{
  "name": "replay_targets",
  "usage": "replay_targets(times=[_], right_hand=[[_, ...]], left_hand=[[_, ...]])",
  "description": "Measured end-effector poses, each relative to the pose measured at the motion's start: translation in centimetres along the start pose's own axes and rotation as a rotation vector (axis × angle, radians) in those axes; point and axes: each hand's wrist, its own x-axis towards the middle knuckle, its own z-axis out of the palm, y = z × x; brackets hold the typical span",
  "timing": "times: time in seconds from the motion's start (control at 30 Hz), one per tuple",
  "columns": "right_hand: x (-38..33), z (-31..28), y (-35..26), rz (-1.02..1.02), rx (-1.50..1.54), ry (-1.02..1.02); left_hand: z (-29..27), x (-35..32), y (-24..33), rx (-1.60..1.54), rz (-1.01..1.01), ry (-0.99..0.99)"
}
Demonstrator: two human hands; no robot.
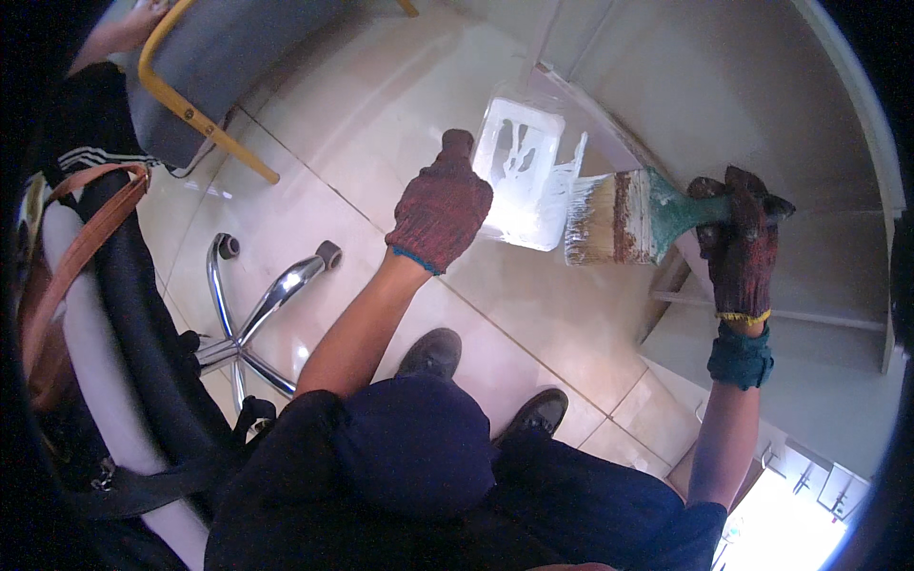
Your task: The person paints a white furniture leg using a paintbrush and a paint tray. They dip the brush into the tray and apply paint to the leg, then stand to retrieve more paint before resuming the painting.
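A white paint tub (pixel 519 176) is gripped by the left hand (pixel 440 205) over the floor; a wide brush (pixel 619 217) – bristles whitened – is clasped by the right hand (pixel 738 247) just beside it. The far-right shelving (pixel 790 285) appears largely painted already.

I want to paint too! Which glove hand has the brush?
The right hand grips the wide green-handled paintbrush; the left hand holds the white paint tray instead.

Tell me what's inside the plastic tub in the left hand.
White paint coats the inside of the plastic tub. The gloved left hand covers its near edge, so that part is hidden.
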Motion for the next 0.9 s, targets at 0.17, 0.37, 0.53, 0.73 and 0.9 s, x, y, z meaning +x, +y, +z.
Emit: replay_targets(times=[0.17,0.37,0.53,0.73,0.9], right_hand=[[0.4,-3.9,1.5,-0.013,0.174,-0.054],[2.1,-3.9,2.7,-0.153,0.305,0.009],[5.1,-2.6,5.5,-0.232,0.426,0.082],[6.4,-2.2,6.2,-0.239,0.450,0.118],[7.4,-2.3,6.4,-0.201,0.395,0.102]], left_hand=[[1.0,0.1,-0.7,0.026,-0.063,0.060],[2.3,0.4,-1.3,-0.005,-0.081,0.096],[2.5,0.1,-0.7,-0.022,-0.152,0.136],[2.9,-0.6,-0.7,0.002,-0.208,0.182],[3.0,0.2,-1.3,0.022,-0.184,0.156]])
